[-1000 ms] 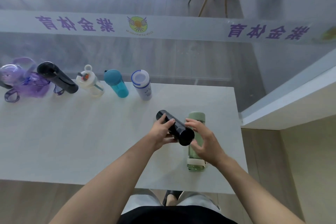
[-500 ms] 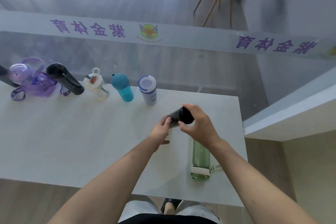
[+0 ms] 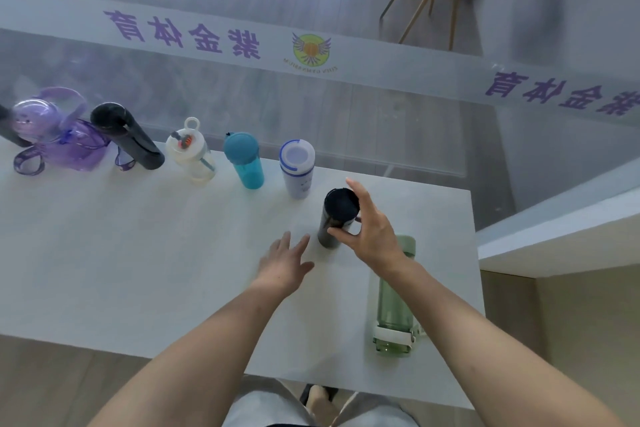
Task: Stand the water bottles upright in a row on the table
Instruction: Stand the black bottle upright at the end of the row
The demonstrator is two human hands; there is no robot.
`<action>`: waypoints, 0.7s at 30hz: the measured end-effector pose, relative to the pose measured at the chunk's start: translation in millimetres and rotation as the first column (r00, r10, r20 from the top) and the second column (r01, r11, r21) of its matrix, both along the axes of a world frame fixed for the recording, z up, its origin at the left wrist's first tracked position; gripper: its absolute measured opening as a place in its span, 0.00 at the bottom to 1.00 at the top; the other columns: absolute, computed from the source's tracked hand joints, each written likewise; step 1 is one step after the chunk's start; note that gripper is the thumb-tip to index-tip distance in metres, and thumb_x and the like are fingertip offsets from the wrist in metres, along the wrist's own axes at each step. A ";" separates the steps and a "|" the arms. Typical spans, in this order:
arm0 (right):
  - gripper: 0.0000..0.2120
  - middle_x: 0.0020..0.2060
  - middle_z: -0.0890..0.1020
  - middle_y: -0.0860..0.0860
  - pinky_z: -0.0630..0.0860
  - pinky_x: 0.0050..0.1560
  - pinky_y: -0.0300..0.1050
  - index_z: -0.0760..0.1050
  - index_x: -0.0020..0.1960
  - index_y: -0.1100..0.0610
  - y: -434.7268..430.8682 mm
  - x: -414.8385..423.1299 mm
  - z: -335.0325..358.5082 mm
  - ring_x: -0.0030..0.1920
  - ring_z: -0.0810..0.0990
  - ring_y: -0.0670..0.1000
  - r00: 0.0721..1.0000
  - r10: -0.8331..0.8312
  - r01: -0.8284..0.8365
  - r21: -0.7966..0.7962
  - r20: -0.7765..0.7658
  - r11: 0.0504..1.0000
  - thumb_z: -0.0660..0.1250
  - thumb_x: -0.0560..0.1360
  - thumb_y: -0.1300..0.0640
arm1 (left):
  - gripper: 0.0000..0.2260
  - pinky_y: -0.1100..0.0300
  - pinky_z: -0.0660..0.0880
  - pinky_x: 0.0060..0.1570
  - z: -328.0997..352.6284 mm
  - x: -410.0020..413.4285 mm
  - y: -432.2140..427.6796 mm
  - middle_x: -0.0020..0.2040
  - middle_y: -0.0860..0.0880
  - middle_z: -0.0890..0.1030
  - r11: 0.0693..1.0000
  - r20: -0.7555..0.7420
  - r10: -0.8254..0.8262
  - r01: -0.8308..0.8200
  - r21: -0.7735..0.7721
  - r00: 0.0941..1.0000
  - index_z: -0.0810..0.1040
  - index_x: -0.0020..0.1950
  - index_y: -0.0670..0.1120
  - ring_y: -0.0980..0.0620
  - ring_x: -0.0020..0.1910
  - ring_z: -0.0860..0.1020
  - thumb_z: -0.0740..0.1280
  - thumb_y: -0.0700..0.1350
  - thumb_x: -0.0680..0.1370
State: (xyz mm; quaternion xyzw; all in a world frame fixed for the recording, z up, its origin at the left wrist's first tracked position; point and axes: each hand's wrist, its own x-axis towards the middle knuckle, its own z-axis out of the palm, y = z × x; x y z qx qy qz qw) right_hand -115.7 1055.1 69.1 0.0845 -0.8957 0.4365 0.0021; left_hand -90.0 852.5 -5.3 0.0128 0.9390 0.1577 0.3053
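Standing now: the black bottle (image 3: 335, 218) is held upright on the table (image 3: 138, 253), just right of the white-and-blue bottle (image 3: 298, 168) that ends the far row.
Right hand (image 3: 372, 236): curled round the black bottle's upper part, thumb and fingers closed on it.
Left hand (image 3: 284, 262): spread flat, nothing gripped, just left of the black bottle's base.
Remaining bottle: the green bottle (image 3: 394, 305) is left lying on its side, near and right.
Long axis: near-to-far, cap end far, partly hidden under the right wrist.
Nearer hand: the right, judged better placed to reach it.
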 end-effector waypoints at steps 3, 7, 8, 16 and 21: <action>0.42 0.63 0.77 0.41 0.79 0.58 0.46 0.62 0.74 0.46 -5.2 -0.7 -7.8 0.57 0.79 0.49 0.991 -0.123 0.126 -0.052 0.054 0.991 0.82 0.68 0.52 | 0.30 0.41 0.62 0.74 -14.5 3.3 -1.7 0.84 0.48 0.48 0.999 0.055 0.010 -0.009 -0.031 0.998 0.51 0.82 0.62 0.44 0.82 0.49 0.59 0.62 0.83; 0.37 0.59 0.80 0.45 0.81 0.58 0.49 0.67 0.71 0.50 -10.2 -0.4 -15.2 0.57 0.80 0.49 0.990 -0.140 0.142 -0.087 0.031 0.986 0.81 0.67 0.55 | 0.31 0.31 0.63 0.69 -23.8 2.7 -5.5 0.84 0.53 0.40 0.991 0.110 -0.065 0.077 -0.108 0.992 0.47 0.81 0.65 0.46 0.82 0.40 0.60 0.62 0.82; 0.37 0.59 0.80 0.46 0.81 0.58 0.48 0.67 0.71 0.51 -10.8 -1.3 -16.6 0.57 0.80 0.49 0.988 -0.149 0.152 -0.105 0.031 0.983 0.81 0.68 0.55 | 0.33 0.29 0.63 0.68 -24.3 1.9 -6.2 0.83 0.54 0.38 0.990 0.131 -0.074 0.088 -0.111 0.989 0.46 0.81 0.67 0.47 0.82 0.38 0.61 0.62 0.82; 0.37 0.57 0.79 0.44 0.80 0.60 0.47 0.67 0.72 0.52 -6.6 -33.6 -16.7 0.56 0.78 0.39 0.973 -0.219 0.231 -0.206 0.077 0.951 0.81 0.68 0.60 | 0.48 0.21 0.60 0.65 -20.1 3.2 -5.4 0.80 0.54 0.28 0.978 0.231 -0.135 0.167 -0.124 0.963 0.39 0.79 0.69 0.44 0.80 0.32 0.74 0.55 0.76; 0.36 0.57 0.79 0.45 0.80 0.61 0.48 0.66 0.71 0.48 2.1 -62.5 -15.4 0.55 0.78 0.40 0.971 -0.228 0.237 -0.190 0.069 0.953 0.81 0.69 0.57 | 0.49 0.20 0.58 0.65 -22.8 3.8 -3.9 0.80 0.53 0.28 0.980 0.224 -0.127 0.157 -0.122 0.966 0.39 0.80 0.69 0.44 0.80 0.31 0.75 0.54 0.76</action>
